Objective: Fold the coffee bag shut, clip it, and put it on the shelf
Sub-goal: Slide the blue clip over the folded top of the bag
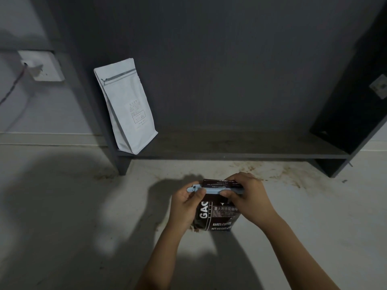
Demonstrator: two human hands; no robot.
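Dark brown glossy coffee bag stands on pale floor in front of grey wooden shelf. Left hand fingers pinch light blue plastic clip across folded top; right hand fingers pinch clip's other end. White paper pouch stands on shelf, left end.

head view | looks forward-down, wide (edges bowed) | close over hands, shelf beyond

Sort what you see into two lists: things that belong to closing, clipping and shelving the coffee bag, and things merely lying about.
Job: brown bag; blue clip; shelf; left hand; right hand.

Lying about: white bag on the shelf; wall socket; red wire; brown spill.
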